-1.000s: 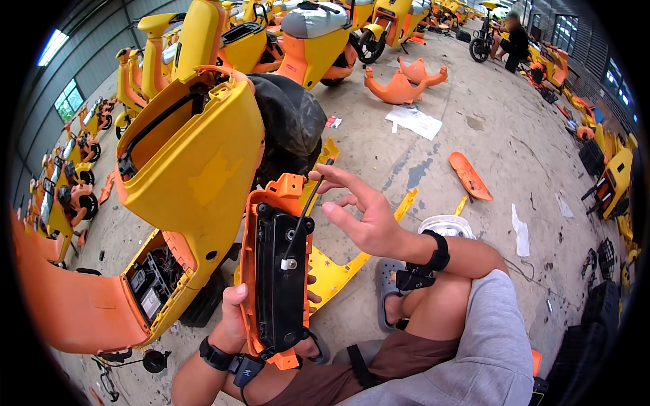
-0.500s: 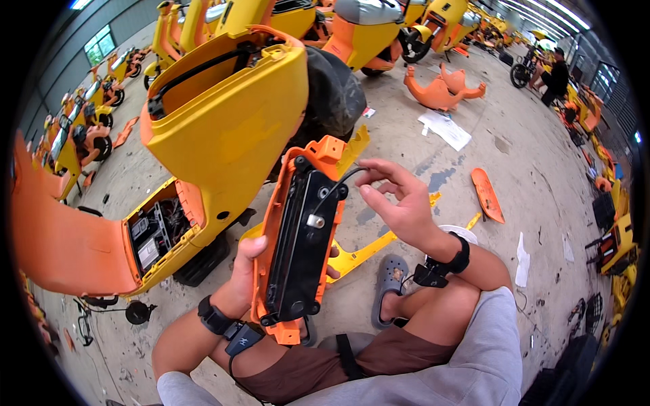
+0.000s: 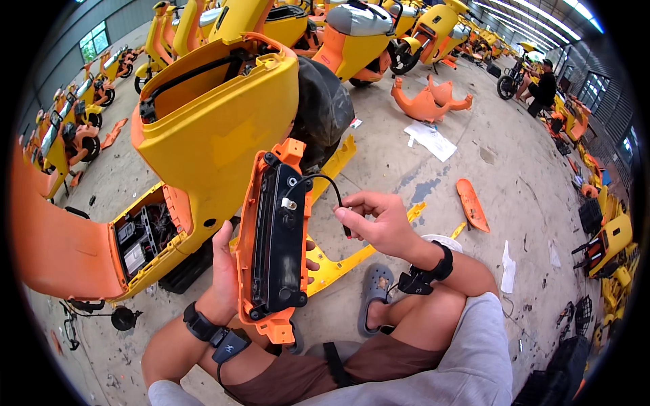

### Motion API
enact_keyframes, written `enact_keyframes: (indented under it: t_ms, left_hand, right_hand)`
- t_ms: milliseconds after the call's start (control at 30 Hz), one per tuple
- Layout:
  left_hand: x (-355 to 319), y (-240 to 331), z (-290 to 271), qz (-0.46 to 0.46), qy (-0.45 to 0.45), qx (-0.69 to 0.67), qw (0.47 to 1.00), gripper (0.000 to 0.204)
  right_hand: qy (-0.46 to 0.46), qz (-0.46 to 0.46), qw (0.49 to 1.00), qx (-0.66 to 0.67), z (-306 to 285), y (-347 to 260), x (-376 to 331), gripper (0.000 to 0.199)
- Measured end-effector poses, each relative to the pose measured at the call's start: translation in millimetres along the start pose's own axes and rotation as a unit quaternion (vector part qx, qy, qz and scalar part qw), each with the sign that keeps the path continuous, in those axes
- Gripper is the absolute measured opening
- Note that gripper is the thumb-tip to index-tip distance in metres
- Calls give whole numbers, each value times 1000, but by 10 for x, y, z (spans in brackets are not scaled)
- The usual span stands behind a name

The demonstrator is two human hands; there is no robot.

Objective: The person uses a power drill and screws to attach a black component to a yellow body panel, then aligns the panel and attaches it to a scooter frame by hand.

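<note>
My left hand [image 3: 223, 277] grips an orange plastic housing [image 3: 291, 318], its thumb on the near-left side and its fingertips coming round the right edge. Set into the housing is a long black unit [image 3: 276, 264] with a small silver fitting and screw posts at its corners. A thin black cable [image 3: 326, 178] leaves the unit near its top and arcs to the right. The cable's end, with a small red tip, is pinched in my right hand [image 3: 382, 220]. Left of the housing stands a yellow scooter body [image 3: 223, 128] with an open compartment of black parts [image 3: 143, 233].
On the concrete floor lie a yellow strip-like panel [image 3: 338, 266], an orange curved piece [image 3: 472, 205], white paper [image 3: 431, 141] and an orange shell [image 3: 430, 100]. Rows of scooters [image 3: 352, 37] stand behind. A person [image 3: 542, 86] sits far right beside a black bike.
My right hand has moved down and slightly left, drawing the cable away from the housing so its end shows. The view has shifted a little; my left hand still holds the housing.
</note>
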State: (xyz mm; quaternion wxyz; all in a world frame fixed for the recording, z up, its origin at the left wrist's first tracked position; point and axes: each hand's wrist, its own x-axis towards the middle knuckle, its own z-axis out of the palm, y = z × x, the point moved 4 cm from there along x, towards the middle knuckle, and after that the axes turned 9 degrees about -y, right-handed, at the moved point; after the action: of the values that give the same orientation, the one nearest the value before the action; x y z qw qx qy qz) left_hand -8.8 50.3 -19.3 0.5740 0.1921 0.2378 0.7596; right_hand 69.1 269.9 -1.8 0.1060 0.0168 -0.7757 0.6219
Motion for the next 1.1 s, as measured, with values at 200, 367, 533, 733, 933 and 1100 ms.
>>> enact_keyframes:
  t_ms: [200, 367, 533, 733, 933, 1100]
  left_hand:
    - [18, -16, 130, 32, 78, 62, 995, 84]
    - [-38, -52, -21, 70, 114, 100, 986, 83]
    - [75, -94, -40, 50, 77, 112, 990, 83]
    - [24, -110, -38, 45, 75, 146, 985, 81]
    - [-2, -118, 5, 40, 56, 186, 980, 81]
    - [6, -119, 1, 40, 53, 198, 978, 82]
  right_hand:
    - [-2, -23, 999, -33, -50, 80, 68, 27]
    - [-42, -18, 997, -70, 31, 219, 169, 36]
    - [-78, 15, 992, -98, -1, 315, 104, 36]
    - [-136, 37, 983, -118, 109, 369, 120, 33]
    - [-151, 37, 984, -88, 149, 414, 142, 41]
    - [-118, 16, 991, -66, 107, 434, 158, 43]
